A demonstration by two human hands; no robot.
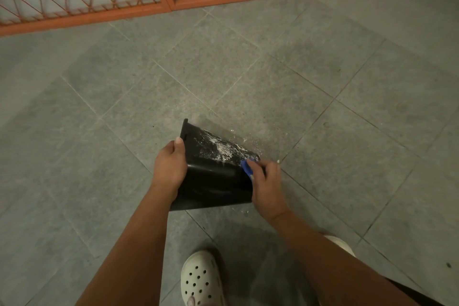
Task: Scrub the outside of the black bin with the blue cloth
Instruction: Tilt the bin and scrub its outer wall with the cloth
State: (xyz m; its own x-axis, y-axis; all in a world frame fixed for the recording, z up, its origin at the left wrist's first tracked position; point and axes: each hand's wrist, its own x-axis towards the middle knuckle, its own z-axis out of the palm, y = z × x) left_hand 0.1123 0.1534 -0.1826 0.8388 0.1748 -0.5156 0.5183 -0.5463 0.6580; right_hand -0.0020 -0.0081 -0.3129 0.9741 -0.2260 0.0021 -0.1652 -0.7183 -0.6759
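Left hand [170,167] fingers grip black bin [213,181], right hand [267,187] fingers pinch blue cloth [247,166]; 1 side soapy, rest unscrubbed.

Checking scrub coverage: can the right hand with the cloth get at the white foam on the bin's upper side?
Probably yes: the right hand presses the blue cloth at the foam's edge on the black bin, nothing between.
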